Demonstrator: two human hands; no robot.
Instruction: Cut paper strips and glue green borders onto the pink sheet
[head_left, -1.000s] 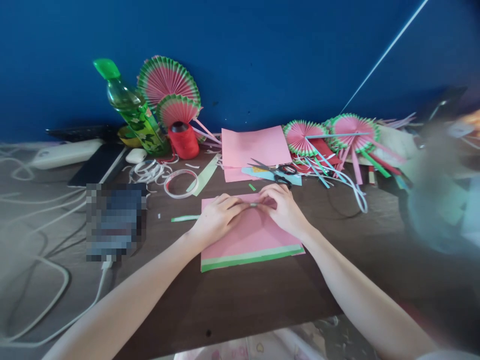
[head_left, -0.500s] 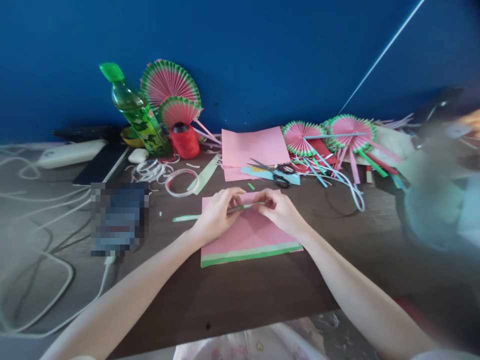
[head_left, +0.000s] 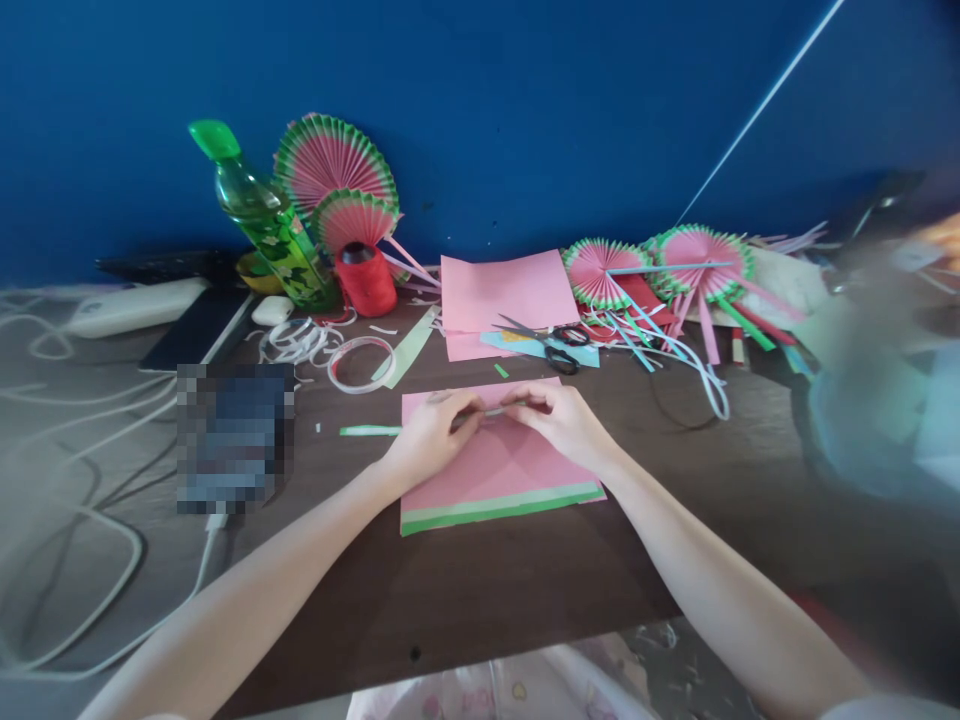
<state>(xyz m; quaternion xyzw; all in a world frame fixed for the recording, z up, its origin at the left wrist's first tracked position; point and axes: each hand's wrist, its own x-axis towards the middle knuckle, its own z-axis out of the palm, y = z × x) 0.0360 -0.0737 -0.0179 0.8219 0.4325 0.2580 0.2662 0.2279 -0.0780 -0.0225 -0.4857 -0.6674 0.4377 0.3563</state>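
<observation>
Thin pale strip [head_left: 495, 410] pinched over the far half of the pink paper [head_left: 495, 465], running left to right
It bridges the gap between the left hand [head_left: 435, 432] and the right hand [head_left: 561, 422], roughly as near to one as the other, both sets of fingertips narrowed onto it. One green-and-white end [head_left: 370, 431] pokes out past the left hand; can't tell if it's the same strip. Further out: one pair of scissors [head_left: 548, 339], one tape roll [head_left: 358, 387], one bottle [head_left: 281, 235], four pleated fans [head_left: 334, 165].
</observation>
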